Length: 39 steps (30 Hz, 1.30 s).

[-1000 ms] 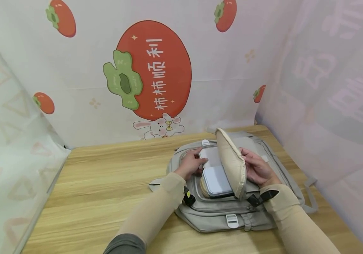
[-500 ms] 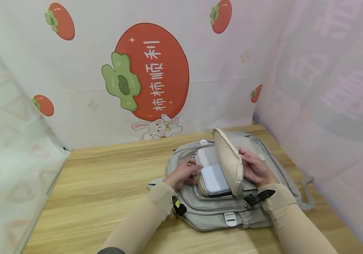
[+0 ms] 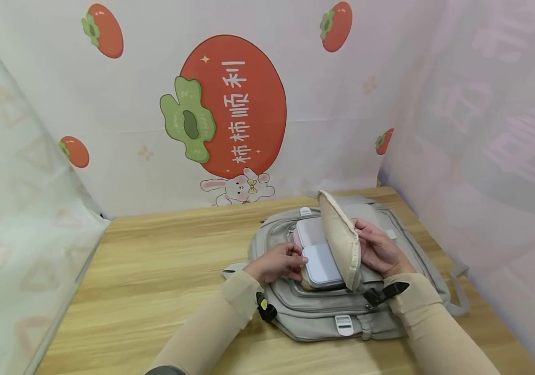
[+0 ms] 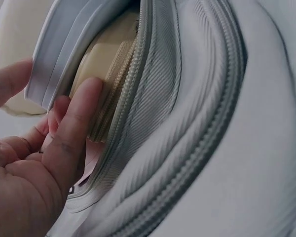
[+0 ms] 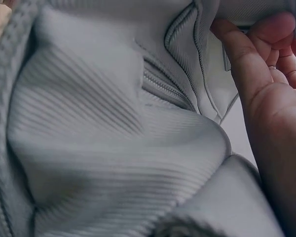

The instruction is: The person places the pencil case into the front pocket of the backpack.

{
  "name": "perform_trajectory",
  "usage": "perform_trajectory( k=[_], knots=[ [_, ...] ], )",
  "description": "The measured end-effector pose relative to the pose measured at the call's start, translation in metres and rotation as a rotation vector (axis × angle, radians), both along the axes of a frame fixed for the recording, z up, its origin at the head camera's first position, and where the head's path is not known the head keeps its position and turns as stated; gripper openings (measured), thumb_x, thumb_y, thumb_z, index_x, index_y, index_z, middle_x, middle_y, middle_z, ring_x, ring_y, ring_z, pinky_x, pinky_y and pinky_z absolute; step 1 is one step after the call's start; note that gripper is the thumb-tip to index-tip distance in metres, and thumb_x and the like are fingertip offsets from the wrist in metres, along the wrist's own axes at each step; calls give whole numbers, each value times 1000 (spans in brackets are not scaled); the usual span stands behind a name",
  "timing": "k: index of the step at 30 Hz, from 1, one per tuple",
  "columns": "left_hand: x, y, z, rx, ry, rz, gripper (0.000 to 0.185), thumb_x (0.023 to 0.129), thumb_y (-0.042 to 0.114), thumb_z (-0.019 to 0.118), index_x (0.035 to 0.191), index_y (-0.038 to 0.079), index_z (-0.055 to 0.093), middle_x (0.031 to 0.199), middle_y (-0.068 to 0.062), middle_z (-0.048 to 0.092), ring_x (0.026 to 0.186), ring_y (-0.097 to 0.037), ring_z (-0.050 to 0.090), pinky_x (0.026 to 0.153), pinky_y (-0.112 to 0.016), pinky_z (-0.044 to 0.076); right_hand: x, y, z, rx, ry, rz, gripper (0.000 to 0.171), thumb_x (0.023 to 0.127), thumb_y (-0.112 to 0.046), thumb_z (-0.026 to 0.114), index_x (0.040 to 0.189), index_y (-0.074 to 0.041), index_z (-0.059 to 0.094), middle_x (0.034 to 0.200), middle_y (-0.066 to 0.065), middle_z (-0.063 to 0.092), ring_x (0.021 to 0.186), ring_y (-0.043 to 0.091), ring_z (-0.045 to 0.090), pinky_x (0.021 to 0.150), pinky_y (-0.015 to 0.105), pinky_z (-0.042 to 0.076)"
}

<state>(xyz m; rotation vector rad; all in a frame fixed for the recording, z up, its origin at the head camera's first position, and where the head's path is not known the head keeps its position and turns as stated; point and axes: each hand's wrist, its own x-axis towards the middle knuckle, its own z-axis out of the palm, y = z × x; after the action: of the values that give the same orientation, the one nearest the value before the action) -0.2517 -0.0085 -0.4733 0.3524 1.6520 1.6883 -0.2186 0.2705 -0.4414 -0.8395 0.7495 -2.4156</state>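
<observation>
Holding back the beige padded front-pocket flap [image 3: 341, 240] with our right hand [image 3: 378, 249], fingers curled on its fabric, we touch the white flat rectangular plastic case [image 3: 320, 264] with our left hand [image 3: 276, 263], fingers bent against its edge. It sits half inside the pocket of the grey fabric backpack [image 3: 394, 317], lying on the wooden counter [image 3: 155, 271].

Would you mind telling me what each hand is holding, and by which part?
Right hand holds the backpack's open flap by its edge; left hand grips the white box by its side.
</observation>
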Motion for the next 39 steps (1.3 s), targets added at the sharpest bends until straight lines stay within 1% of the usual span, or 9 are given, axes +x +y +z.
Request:
perform_trajectory(
  k=[7, 13, 16, 19, 21, 24, 27, 35, 39],
  knots=[
    [2, 12, -5, 7, -18, 59, 9, 103, 2, 62, 109, 0, 56, 89, -7, 57, 73, -18, 61, 64, -27, 59, -6, 0, 1, 46, 7, 3, 46, 109, 7, 12, 126, 6, 54, 120, 16, 63, 109, 22, 64, 93, 30, 54],
    [-2, 18, -9, 19, -25, 71, 11, 102, 5, 64, 109, 0, 56, 92, -8, 58, 76, -19, 62, 70, -31, 61, -12, 0, 1, 53, 21, -5, 43, 109, 7, 14, 123, 6, 55, 118, 15, 63, 106, 20, 65, 91, 29, 55],
    [-4, 16, -10, 20, -23, 151, 20, 100, 3, 66, 114, -4, 53, 100, -10, 57, 80, -19, 61, 75, -35, 61, -14, 0, 2, 60, 19, -11, 42, 109, 7, 15, 123, 6, 55, 117, 15, 64, 106, 20, 65, 90, 28, 55],
    [-6, 13, -8, 11, -8, 262, 41, 97, 2, 70, 130, -6, 48, 112, -13, 53, 85, -19, 61, 82, -37, 60, -15, -2, 3, 69, 15, -6, 43, 109, 7, 14, 122, 6, 55, 117, 15, 64, 105, 20, 65, 90, 28, 55],
    [-7, 14, -6, -5, 26, 294, 55, 95, 3, 73, 140, -6, 43, 118, -14, 50, 87, -18, 59, 85, -37, 58, -15, -2, 4, 64, 13, 0, 44, 109, 7, 14, 122, 6, 55, 117, 15, 64, 105, 20, 65, 90, 28, 55],
    [-10, 16, -5, -36, 53, 293, 62, 92, 4, 76, 145, -3, 44, 123, -16, 51, 90, -18, 58, 85, -33, 56, -16, -2, 6, 63, 14, 5, 44, 109, 7, 14, 122, 5, 55, 117, 15, 64, 106, 21, 66, 90, 29, 55],
    [-11, 19, -6, -46, 63, 293, 60, 91, 3, 77, 143, -1, 48, 123, -16, 52, 90, -18, 56, 84, -32, 55, -18, -2, 7, 66, 19, 8, 43, 109, 7, 15, 123, 6, 55, 118, 16, 64, 106, 21, 66, 91, 29, 55],
    [-12, 26, -9, 11, 47, 314, 57, 92, 1, 76, 142, -3, 49, 115, -13, 51, 87, -15, 56, 82, -28, 55, -24, -1, 6, 79, 31, 22, 37, 109, 8, 20, 123, 6, 54, 118, 15, 64, 107, 20, 65, 92, 29, 54],
    [-14, 30, -11, 36, 9, 308, 58, 93, -1, 73, 144, -3, 45, 119, -15, 50, 87, -15, 57, 80, -28, 54, -25, 0, 5, 73, 35, 30, 39, 109, 9, 17, 124, 7, 53, 119, 16, 64, 108, 21, 65, 93, 29, 54]
  ],
)
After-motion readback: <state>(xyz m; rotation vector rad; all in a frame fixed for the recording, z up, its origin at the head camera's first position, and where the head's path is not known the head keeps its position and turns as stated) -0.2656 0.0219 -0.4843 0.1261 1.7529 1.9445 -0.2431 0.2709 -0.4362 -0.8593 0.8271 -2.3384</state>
